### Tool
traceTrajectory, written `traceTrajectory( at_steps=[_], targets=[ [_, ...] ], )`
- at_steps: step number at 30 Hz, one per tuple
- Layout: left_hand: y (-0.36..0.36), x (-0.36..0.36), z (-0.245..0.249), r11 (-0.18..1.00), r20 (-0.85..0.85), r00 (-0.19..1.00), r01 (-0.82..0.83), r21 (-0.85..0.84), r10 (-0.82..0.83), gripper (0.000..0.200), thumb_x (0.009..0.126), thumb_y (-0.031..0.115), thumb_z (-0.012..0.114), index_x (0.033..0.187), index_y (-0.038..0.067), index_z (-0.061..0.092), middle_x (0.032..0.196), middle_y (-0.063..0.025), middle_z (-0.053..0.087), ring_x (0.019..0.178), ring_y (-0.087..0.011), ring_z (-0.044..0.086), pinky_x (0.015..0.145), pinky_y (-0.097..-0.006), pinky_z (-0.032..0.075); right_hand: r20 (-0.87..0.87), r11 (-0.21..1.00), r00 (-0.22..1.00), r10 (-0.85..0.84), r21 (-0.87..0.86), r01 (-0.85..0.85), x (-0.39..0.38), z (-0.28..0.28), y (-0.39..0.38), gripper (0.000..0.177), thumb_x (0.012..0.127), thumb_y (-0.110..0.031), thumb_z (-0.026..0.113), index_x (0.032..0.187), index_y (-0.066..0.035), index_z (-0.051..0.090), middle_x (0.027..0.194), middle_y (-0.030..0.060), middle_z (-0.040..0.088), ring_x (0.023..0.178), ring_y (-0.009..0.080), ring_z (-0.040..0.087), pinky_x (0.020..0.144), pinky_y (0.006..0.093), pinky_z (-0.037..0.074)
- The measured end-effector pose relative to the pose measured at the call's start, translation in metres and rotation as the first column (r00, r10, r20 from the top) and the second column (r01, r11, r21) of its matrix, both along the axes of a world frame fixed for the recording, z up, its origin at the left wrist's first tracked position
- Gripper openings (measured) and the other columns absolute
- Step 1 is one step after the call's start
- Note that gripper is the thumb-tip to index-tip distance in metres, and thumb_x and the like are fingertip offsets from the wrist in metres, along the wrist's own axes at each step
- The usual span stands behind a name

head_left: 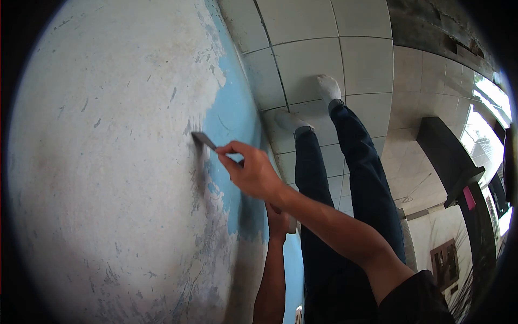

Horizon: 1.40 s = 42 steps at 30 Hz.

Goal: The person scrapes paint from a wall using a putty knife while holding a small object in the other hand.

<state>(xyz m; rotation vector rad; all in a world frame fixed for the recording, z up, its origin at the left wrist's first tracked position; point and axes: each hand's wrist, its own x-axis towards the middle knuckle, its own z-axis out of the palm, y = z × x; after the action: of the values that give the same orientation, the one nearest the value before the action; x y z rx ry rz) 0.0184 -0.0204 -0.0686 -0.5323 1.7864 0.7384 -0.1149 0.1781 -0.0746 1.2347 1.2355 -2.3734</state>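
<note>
My right hand (251, 170) pinches a flat metal scraper (204, 140) between thumb and fingers. The blade's edge touches the wall (124, 162), on the whitish, scuffed part close to the border of the blue paint (229, 119). Below and partly behind my right wrist is my left hand (278, 222), close to the wall. Its fingers look curled, mostly hidden, beside a small pale object (292, 224) that I cannot identify.
Light floor tiles (307, 65) with dark joints run along the foot of the wall. My feet in pale socks (328, 88) and dark trousers (361, 156) are beside the wall. Dark furniture (448, 156) with a pink item (469, 198) stands at the right.
</note>
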Motion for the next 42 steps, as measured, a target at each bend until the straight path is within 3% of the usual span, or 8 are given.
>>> traceTrajectory(
  at_steps=[2, 6, 18, 24, 27, 29, 33, 42],
  targets=[
    [0.012, -0.007, 0.007, 1.000, -0.021, 1.000, -0.005, -0.012, 0.005, 0.067, 0.094, 0.014, 0.062, 0.149, 0.003, 0.026, 0.144, -0.0156, 0.044, 0.136, -0.0280, 0.042, 0.113, -0.0363, 0.031, 0.025, 0.998, 0.997, -0.067, 0.018, 0.066, -0.005, -0.001, 0.004, 0.017, 0.095, -0.012, 0.064, 0.108, -0.001, 0.067, 0.097, 0.0173, 0.073, 0.083, 0.0263, 0.071, 0.074, 0.0359, 0.054],
    [-0.003, -0.001, -0.003, 0.986, 0.023, 0.990, 0.139, 0.086, -0.142, 0.064, 0.097, 0.019, 0.058, 0.150, 0.003, 0.025, 0.146, -0.0159, 0.042, 0.138, -0.0276, 0.040, 0.114, -0.0365, 0.030, 0.003, 0.998, 1.000, 0.004, -0.060, -0.003, 0.010, 0.023, 0.004, 0.018, 0.094, -0.011, 0.063, 0.109, -0.001, 0.067, 0.095, 0.0165, 0.073, 0.081, 0.0247, 0.071, 0.071, 0.0353, 0.054],
    [0.008, -0.004, -0.001, 0.999, 0.014, 0.999, 0.051, -0.014, -0.051, 0.064, 0.098, 0.023, 0.059, 0.150, 0.002, 0.026, 0.149, -0.0176, 0.038, 0.142, -0.0295, 0.035, 0.116, -0.0378, 0.027, 0.073, 0.998, 0.997, -0.037, -0.053, 0.040, -0.009, 0.001, 0.010, 0.015, 0.094, -0.010, 0.063, 0.105, 0.000, 0.067, 0.094, 0.0170, 0.072, 0.077, 0.0249, 0.069, 0.068, 0.0359, 0.053],
    [-0.025, 0.011, -0.014, 0.982, 0.010, 0.990, 0.139, 0.127, -0.141, 0.063, 0.096, 0.020, 0.060, 0.148, 0.002, 0.029, 0.147, -0.0177, 0.040, 0.140, -0.0295, 0.037, 0.115, -0.0379, 0.028, 0.052, 0.998, 0.999, 0.007, -0.064, -0.004, 0.004, 0.011, 0.006, 0.015, 0.094, -0.011, 0.064, 0.105, -0.001, 0.067, 0.090, 0.0172, 0.071, 0.080, 0.0240, 0.070, 0.071, 0.0337, 0.054],
    [0.012, -0.002, 0.001, 0.999, 0.041, 0.998, -0.039, -0.017, 0.040, 0.064, 0.096, 0.022, 0.061, 0.149, 0.003, 0.029, 0.148, -0.0175, 0.039, 0.140, -0.0300, 0.036, 0.116, -0.0378, 0.028, 0.030, 0.999, 0.998, -0.052, 0.007, 0.052, -0.002, -0.001, -0.002, 0.018, 0.095, -0.014, 0.064, 0.108, -0.001, 0.067, 0.089, 0.0149, 0.071, 0.075, 0.0207, 0.069, 0.066, 0.0322, 0.053],
    [-0.006, 0.008, -0.003, 0.995, -0.010, 0.998, 0.066, 0.081, -0.065, 0.066, 0.096, 0.022, 0.061, 0.149, 0.003, 0.028, 0.150, -0.0173, 0.037, 0.140, -0.0301, 0.036, 0.116, -0.0375, 0.027, 0.006, 0.999, 1.000, 0.013, -0.035, -0.013, 0.006, 0.009, -0.001, 0.024, 0.098, -0.020, 0.063, 0.115, -0.003, 0.066, 0.084, 0.0086, 0.069, 0.064, 0.0120, 0.065, 0.058, 0.0289, 0.051],
    [-0.016, 0.020, -0.011, 0.986, -0.048, 0.986, 0.160, 0.051, -0.158, 0.062, 0.096, 0.019, 0.065, 0.147, 0.002, 0.035, 0.139, -0.0138, 0.048, 0.125, -0.0252, 0.049, 0.106, -0.0370, 0.038, -0.027, 0.999, 0.999, -0.039, -0.014, 0.039, 0.017, 0.019, -0.011, 0.024, 0.098, -0.020, 0.063, 0.115, -0.003, 0.066, 0.079, 0.0064, 0.065, 0.062, 0.0115, 0.061, 0.058, 0.0288, 0.049],
    [-0.006, 0.002, -0.002, 0.981, -0.007, 0.983, 0.183, 0.072, -0.183, 0.059, 0.097, 0.020, 0.060, 0.146, 0.001, 0.032, 0.142, -0.0161, 0.045, 0.134, -0.0274, 0.043, 0.113, -0.0366, 0.032, 0.040, 0.996, 0.998, 0.050, -0.073, -0.047, 0.013, 0.013, -0.004, 0.024, 0.098, -0.018, 0.062, 0.116, -0.002, 0.066, 0.088, 0.0090, 0.069, 0.063, 0.0132, 0.063, 0.060, 0.0295, 0.051]
  ],
)
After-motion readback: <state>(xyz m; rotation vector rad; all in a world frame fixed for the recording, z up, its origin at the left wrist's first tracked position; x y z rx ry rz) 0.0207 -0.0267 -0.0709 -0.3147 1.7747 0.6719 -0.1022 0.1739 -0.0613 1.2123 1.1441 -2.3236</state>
